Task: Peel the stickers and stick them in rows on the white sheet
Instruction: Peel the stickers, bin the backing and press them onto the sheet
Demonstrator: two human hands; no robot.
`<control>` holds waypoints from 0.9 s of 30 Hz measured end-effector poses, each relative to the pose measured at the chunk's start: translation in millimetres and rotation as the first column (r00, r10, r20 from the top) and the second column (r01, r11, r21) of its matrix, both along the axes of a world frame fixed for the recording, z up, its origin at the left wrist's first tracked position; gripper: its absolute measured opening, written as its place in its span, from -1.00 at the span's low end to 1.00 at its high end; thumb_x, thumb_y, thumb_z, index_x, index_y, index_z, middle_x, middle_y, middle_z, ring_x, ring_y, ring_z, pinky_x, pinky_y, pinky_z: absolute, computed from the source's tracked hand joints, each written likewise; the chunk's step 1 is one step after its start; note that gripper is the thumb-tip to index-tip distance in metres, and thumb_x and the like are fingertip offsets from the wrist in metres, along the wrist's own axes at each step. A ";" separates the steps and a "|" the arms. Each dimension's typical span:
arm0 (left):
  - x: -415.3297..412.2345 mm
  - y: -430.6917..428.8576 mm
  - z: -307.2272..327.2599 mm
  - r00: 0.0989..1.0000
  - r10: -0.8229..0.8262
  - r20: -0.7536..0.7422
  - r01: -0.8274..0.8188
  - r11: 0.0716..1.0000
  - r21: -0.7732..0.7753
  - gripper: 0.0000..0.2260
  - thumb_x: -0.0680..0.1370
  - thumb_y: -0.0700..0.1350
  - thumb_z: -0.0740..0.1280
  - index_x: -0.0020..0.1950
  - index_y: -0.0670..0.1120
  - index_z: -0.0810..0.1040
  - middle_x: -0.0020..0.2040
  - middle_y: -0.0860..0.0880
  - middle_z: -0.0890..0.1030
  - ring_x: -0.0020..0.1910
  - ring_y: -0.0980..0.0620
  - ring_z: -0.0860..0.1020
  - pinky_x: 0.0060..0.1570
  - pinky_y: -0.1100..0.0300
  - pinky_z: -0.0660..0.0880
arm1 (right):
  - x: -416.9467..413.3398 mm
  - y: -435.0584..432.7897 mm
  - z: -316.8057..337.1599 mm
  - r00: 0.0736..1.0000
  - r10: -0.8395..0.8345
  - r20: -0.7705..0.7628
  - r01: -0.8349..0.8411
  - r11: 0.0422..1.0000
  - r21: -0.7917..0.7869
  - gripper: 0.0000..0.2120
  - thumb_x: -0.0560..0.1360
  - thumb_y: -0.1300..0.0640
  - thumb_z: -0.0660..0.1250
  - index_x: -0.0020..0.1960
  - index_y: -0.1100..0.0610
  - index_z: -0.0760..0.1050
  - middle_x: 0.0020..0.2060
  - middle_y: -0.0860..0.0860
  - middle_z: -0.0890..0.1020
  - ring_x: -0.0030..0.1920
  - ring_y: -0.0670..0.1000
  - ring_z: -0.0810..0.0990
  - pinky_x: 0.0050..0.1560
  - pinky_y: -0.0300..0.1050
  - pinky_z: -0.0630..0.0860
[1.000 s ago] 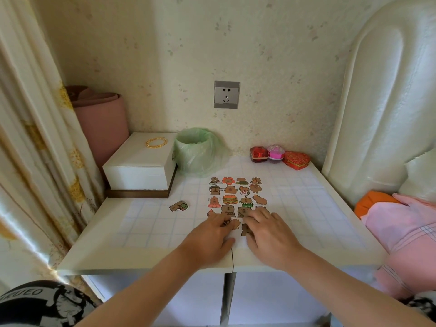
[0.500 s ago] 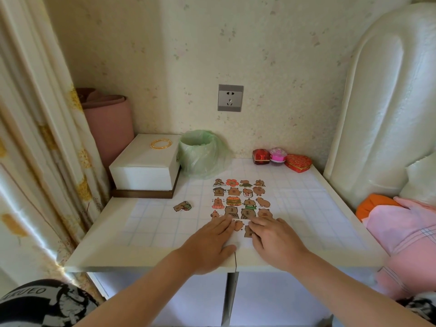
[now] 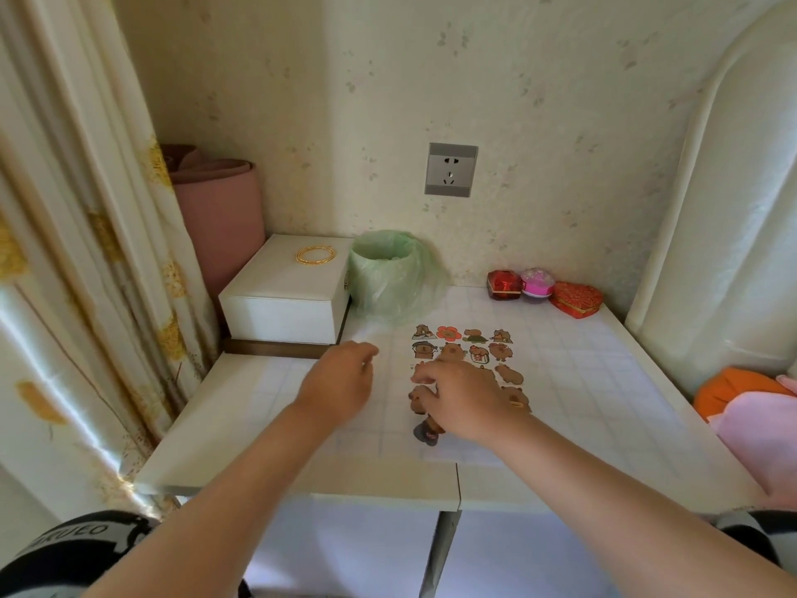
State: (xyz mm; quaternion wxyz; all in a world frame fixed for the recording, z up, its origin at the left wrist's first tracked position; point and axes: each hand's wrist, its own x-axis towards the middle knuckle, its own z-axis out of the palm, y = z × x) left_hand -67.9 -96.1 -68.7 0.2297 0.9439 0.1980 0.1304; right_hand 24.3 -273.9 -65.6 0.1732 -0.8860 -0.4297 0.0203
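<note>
The white sheet [image 3: 474,451] lies on the gridded table top, with rows of brown cartoon stickers [image 3: 462,338] on it. My right hand [image 3: 468,392] rests flat on the sheet's lower rows, fingers spread, covering several stickers. One dark sticker [image 3: 425,431] shows just left of my right wrist. My left hand [image 3: 340,377] is left of the sheet, over the table, with fingers curled and the fingertips drawn together. The loose sticker that lay on this part of the table is out of sight under that hand.
A white box [image 3: 284,295] with a gold bangle [image 3: 315,255] stands at the back left, a green-bagged bin [image 3: 388,274] beside it. Red and pink trinket boxes [image 3: 543,291] sit at the back right. A curtain [image 3: 77,261] hangs on the left; pink bedding [image 3: 759,425] lies on the right.
My left hand left the sheet and moved up and left over the spot of the loose sticker, hiding it. My right hand slid slightly up the sheet.
</note>
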 end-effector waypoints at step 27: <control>10.1 12.5 21.5 0.957 0.243 0.158 -0.038 0.647 -0.762 -0.89 0.45 -0.24 0.50 -0.11 -0.07 0.63 -0.24 -0.06 0.62 -0.24 0.02 0.57 -0.04 0.06 0.60 | 20.9 56.6 23.7 0.793 0.019 -0.609 0.220 0.923 0.315 -0.92 0.48 0.21 0.46 -0.06 0.05 0.64 -0.26 0.00 0.71 -0.44 -0.01 0.61 -0.34 -0.15 0.51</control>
